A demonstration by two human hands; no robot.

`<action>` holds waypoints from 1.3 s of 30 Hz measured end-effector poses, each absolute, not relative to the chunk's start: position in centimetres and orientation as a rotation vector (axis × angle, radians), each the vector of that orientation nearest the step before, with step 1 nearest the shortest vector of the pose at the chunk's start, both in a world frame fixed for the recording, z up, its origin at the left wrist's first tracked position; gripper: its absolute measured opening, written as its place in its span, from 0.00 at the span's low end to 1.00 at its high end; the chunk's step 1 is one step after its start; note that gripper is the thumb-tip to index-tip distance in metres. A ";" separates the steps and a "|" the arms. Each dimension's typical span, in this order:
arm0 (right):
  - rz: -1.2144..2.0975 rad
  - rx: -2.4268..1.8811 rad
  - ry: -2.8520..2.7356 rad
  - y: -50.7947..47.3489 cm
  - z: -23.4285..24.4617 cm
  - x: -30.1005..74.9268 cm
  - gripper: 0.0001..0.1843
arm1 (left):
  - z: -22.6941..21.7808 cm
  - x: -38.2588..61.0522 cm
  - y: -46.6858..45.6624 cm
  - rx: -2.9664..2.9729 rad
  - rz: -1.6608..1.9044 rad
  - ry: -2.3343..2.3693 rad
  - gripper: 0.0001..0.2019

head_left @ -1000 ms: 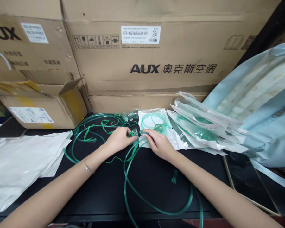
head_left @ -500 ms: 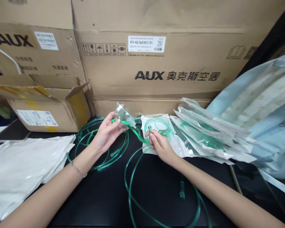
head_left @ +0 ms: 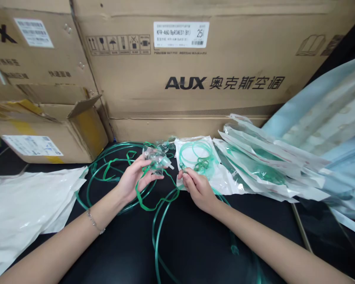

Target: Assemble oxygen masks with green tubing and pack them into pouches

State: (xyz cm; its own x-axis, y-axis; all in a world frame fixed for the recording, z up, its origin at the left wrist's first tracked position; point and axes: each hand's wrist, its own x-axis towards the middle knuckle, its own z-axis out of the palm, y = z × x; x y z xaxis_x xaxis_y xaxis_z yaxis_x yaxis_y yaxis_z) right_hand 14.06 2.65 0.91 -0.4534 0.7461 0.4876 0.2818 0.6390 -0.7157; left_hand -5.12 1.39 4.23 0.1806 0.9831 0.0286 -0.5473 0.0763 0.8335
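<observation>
My left hand (head_left: 135,178) is closed on a clear plastic oxygen mask (head_left: 156,157) with a green strap (head_left: 148,203) hanging from it in a loop. My right hand (head_left: 195,186) pinches the end of a green tube (head_left: 157,228), which curls in a wide loop over the black table (head_left: 195,236) toward me. Both hands hover just above the table, a short gap between them. More green tubing (head_left: 106,165) lies coiled behind my left hand.
A fan of sealed packets (head_left: 254,165) with green tubing inside lies to the right, one packet (head_left: 195,157) right behind my right hand. Empty white bags (head_left: 26,197) lie at the left. Large cardboard boxes (head_left: 195,79) wall the back; a blue wrapped bundle (head_left: 337,130) stands right.
My left hand lifted the mask off the table, then lowered it slightly, and its green strap now hangs free in a loop. My right hand stayed pinched on the tube end.
</observation>
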 end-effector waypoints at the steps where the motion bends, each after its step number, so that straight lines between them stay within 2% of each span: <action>1: 0.702 -0.801 -2.026 2.6 0.9 14.0 0.14 | 4.2 -5.1 1.4 0.834 1.296 0.663 0.13; 5: 0.658 -0.797 -2.066 2.5 1.2 13.9 0.13 | 4.4 -4.6 1.0 0.870 1.369 0.728 0.15; 10: 0.598 -0.791 -2.118 2.4 1.4 13.7 0.12 | 4.5 -4.3 0.6 0.986 1.413 0.757 0.29; 12: 0.583 -0.794 -2.126 2.4 1.4 13.7 0.12 | 4.5 -4.4 0.6 1.042 1.412 0.750 0.31; 22: 0.551 -0.833 -2.159 2.5 1.3 13.8 0.13 | 4.2 -4.5 0.6 1.259 1.500 0.779 0.19; 39: 0.461 -0.872 -2.221 2.9 1.1 13.7 0.13 | 3.7 -4.4 1.4 1.263 1.410 0.864 0.17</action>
State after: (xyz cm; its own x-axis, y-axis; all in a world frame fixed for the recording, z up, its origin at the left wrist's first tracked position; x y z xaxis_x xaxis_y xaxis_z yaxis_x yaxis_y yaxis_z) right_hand 13.68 2.86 1.09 -0.5311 0.7001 0.4773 0.4522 0.7105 -0.5391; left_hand -4.42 1.42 3.67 0.0600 0.9665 0.2497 -0.2166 -0.2316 0.9484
